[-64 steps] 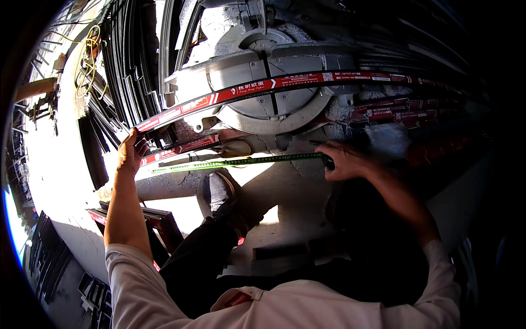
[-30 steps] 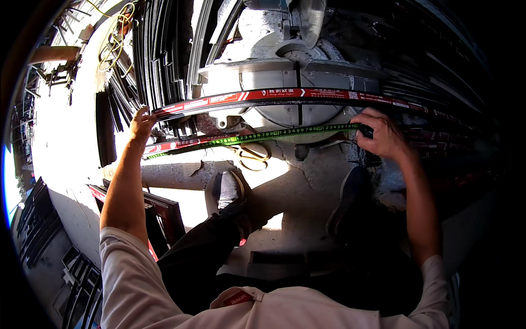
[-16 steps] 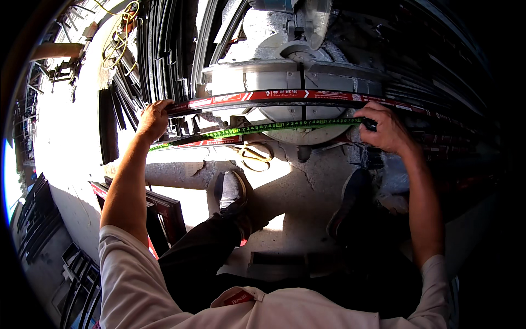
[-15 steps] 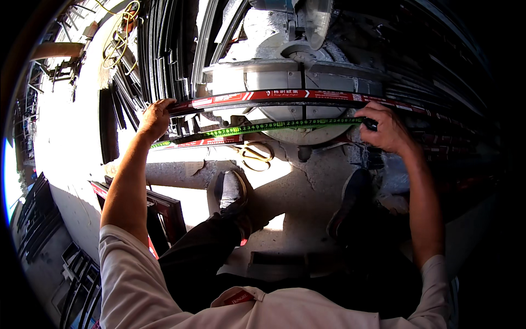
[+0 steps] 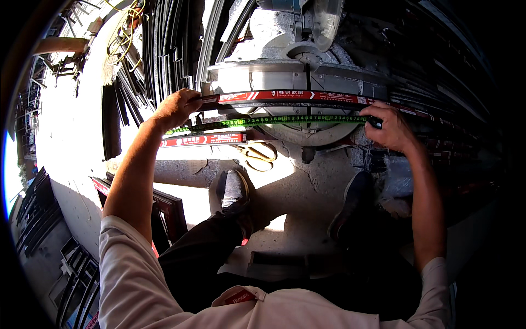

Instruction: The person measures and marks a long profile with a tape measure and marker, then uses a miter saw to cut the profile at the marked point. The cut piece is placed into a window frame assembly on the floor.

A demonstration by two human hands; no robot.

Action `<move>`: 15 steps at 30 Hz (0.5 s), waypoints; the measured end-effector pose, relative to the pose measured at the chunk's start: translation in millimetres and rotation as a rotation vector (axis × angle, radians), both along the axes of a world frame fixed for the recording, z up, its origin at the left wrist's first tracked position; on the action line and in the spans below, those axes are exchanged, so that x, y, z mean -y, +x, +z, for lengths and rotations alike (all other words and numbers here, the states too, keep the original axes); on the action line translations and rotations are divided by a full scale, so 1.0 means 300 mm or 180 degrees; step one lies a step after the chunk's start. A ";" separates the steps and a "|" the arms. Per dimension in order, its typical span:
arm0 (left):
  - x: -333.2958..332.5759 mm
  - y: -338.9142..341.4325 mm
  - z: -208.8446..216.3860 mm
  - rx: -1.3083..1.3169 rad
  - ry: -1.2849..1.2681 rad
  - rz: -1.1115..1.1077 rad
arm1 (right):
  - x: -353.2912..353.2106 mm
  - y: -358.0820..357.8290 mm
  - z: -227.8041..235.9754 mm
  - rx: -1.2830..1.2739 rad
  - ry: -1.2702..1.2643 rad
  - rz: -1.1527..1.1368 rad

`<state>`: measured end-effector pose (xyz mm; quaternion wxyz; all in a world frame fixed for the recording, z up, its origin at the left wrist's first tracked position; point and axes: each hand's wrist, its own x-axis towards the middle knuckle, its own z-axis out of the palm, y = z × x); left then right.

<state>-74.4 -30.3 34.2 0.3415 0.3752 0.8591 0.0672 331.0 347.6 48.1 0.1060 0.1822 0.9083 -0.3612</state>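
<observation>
Saw: large grey machine with round table and raised blade guard, top centre, unchanged in place. Floor: cracked concrete, half in sun; two dark shoes planted on it, left shoe in light, right shoe in shade. Stock: dark profiles stacked at left of saw, more in shadow at right. Strip: long red-taped profile lying across the saw table, now level and squarely across it, where two seconds back it ran slanted and lower. Second strip: shorter red-taped length below, near the left end. Tape: green-yellow measuring tape stretched taut just beneath the strip, from left end to right fist; moved up from the floor side to lie along the strip, so reads as a length now being taken against it. Left hand: clenched on the strip's left end, shifted rightward and upward from its earlier spot at the stack; whether it also pins the tape's tip cannot be told. Right hand: closed on the tape's dark case, knuckles up, just under the strip, raised from lower position. Scissors: yellow-handled, lying on floor below the tape, untouched.
</observation>
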 end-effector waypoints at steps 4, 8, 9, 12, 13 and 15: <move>0.006 -0.005 -0.020 -0.0092 0.0141 0.0022 | -0.002 0.000 0.000 0.0000 -0.0045 -0.0023; 0.021 0.003 -0.030 -0.0306 0.0381 -0.0213 | -0.005 -0.002 -0.002 -0.0089 -0.0095 -0.0009; 0.026 0.008 -0.033 -0.0253 0.0364 -0.0112 | -0.006 -0.003 -0.001 -0.0106 -0.0080 0.0005; 0.051 0.014 -0.064 -0.0166 0.0458 0.0051 | -0.002 -0.007 0.001 -0.0136 -0.0048 0.0026; 0.063 0.010 -0.075 -0.0169 0.0509 0.0030 | -0.003 -0.011 0.002 -0.0137 -0.0057 0.0024; 0.091 -0.001 -0.095 -0.0176 0.0609 -0.0010 | -0.004 -0.020 0.003 -0.0150 -0.0056 0.0037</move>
